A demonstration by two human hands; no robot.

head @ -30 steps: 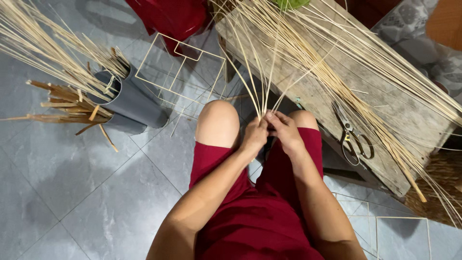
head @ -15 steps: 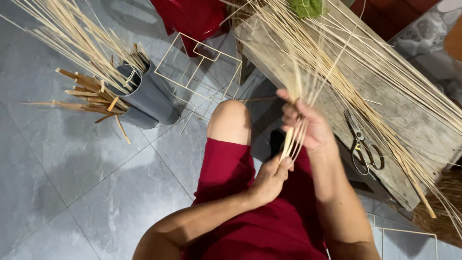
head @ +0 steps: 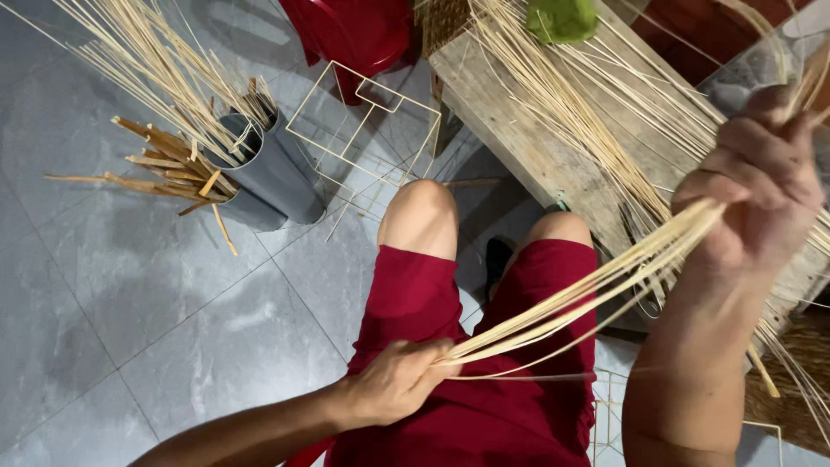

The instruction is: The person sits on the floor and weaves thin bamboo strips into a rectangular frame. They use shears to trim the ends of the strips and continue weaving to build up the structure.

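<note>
A bundle of thin pale cane strands stretches across my lap, over my dark red shorts. My left hand is closed on the low end of the bundle, by my left thigh. My right hand is raised at the right, close to the camera, gripping the same strands higher up. Past my right fist the strands run up and out of the frame.
A worn wooden bench ahead carries many loose cane strands and a green object. Two grey tubes on the tiled floor hold cane and split sticks. A wire frame lies beside them, and a red stool stands beyond.
My right hand has risen up and to the right with the strands, nearer the camera. My left hand has dropped lower and left, drawing the bundle taut between them.
</note>
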